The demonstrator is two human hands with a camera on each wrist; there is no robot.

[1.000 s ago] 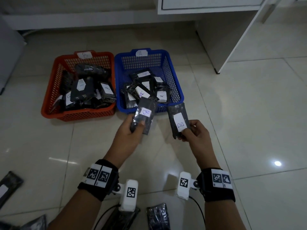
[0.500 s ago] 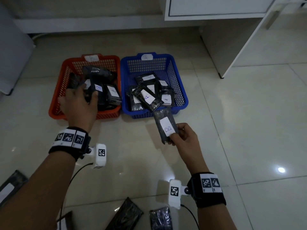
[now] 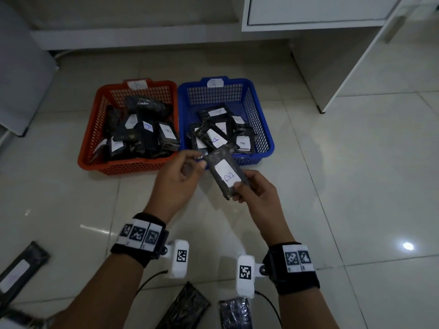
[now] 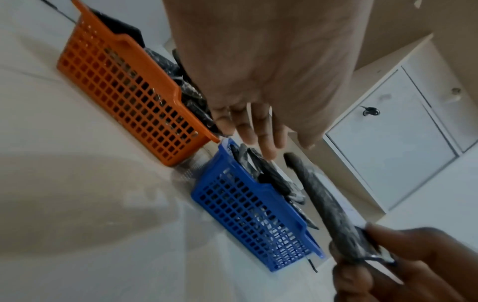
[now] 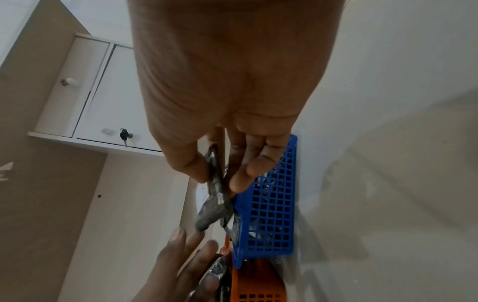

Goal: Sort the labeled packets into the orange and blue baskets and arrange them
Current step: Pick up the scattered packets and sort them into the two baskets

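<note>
My right hand (image 3: 240, 188) pinches the near end of a black packet (image 3: 225, 174) with a white label marked B, held just in front of the blue basket (image 3: 261, 129). My left hand (image 3: 197, 160) is at the packet's far end with nothing in it; in the left wrist view its fingers (image 4: 258, 130) are straight and a small gap from the packet's tip (image 4: 292, 159). The orange basket (image 3: 123, 165) on the left holds several packets marked B. Those in the blue basket are marked A. In the right wrist view, thumb and fingers (image 5: 196, 167) clamp the packet (image 5: 214, 204).
Loose black packets lie on the tiled floor close to me, one at the far left (image 3: 21, 269) and two between my forearms (image 3: 185, 307) (image 3: 235, 314). A white cabinet (image 3: 332, 10) and its side panel (image 3: 356, 67) stand behind and to the right of the baskets.
My left hand carried its packet into the orange basket, let it go, and came back right to the far end of the B packet. The right hand kept its hold.
</note>
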